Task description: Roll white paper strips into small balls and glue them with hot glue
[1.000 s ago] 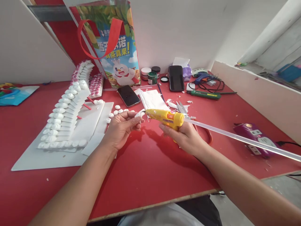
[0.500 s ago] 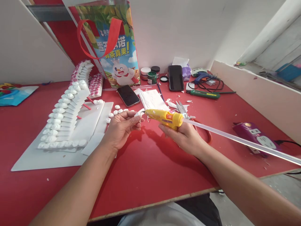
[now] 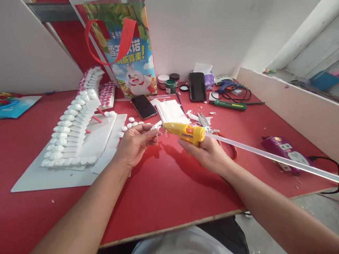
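Hot-glue work at close range; clock positions are taken from the small white piece (image 3: 156,126). Over the last second the pose is almost unchanged: the nozzle remains at the piece, which suggests that gluing is still under way. The left hand (image 3: 135,144), at 8 o'clock, pinches the piece between closed fingers. The right hand (image 3: 213,155), at 4 o'clock, has its fingers wrapped around the handle of the yellow glue gun (image 3: 184,130); whether the trigger is pressed cannot be told. Materials: the piece is matte, pale and irregular, partly hidden by the fingertips. The gun is glossy moulded plastic, speckled with white near its tip, and a long translucent glue stick (image 3: 251,149) projects from its rear. At 9 o'clock, a curved fan of thin, flat white leaves carries rounded, puffy white knobs (image 3: 65,123) along its edge. Similar loose knobs (image 3: 131,120) lie at 10 o'clock. Soft white sheets (image 3: 172,111) lie at 2 o'clock, a smooth dark phone (image 3: 143,107) at 11, and open metal scissors (image 3: 204,122) at 3. The red table (image 3: 159,201) has a smooth, slightly reflective surface scattered with pale scraps.
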A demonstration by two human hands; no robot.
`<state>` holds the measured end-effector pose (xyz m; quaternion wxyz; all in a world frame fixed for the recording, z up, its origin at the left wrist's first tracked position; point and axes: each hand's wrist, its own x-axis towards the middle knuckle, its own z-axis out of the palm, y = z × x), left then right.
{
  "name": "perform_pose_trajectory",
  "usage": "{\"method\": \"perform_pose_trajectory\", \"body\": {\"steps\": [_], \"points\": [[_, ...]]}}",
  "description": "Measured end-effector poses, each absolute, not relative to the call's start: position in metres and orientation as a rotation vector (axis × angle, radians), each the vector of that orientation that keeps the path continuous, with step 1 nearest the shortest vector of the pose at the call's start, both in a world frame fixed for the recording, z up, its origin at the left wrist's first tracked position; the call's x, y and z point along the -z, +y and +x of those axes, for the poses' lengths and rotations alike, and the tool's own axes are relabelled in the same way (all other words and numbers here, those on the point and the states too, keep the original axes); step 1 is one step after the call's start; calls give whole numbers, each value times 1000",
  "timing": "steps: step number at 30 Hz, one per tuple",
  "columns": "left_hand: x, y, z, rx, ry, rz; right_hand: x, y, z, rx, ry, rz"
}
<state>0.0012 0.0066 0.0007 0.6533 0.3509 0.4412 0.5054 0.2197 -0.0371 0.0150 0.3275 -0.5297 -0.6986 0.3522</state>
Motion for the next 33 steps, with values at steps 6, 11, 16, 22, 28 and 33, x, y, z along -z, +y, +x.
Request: {"method": "perform_pose_trajectory", "body": {"steps": [6, 11, 16, 22, 28, 33], "points": [[-3, 6, 2, -1135, 994, 798, -14, -37, 219, -900, -1816, -1360], [-2, 6, 3, -1124, 1001, 804, -15, -38, 218, -884, -1849, -1371], [-2, 6, 3, -1123, 1000, 826, -14, -37, 219, -865, -1836, -1405], [-2, 6, 2, -1122, 987, 822, -12, -36, 220, -895, -1821, -1399], [-1, 7, 1, -1135, 1000, 809, -14, -39, 219, -868, -1868, -1409], [-1, 7, 1, -1148, 1008, 796, -13, -38, 219, -845, -1878, -1411]]}}
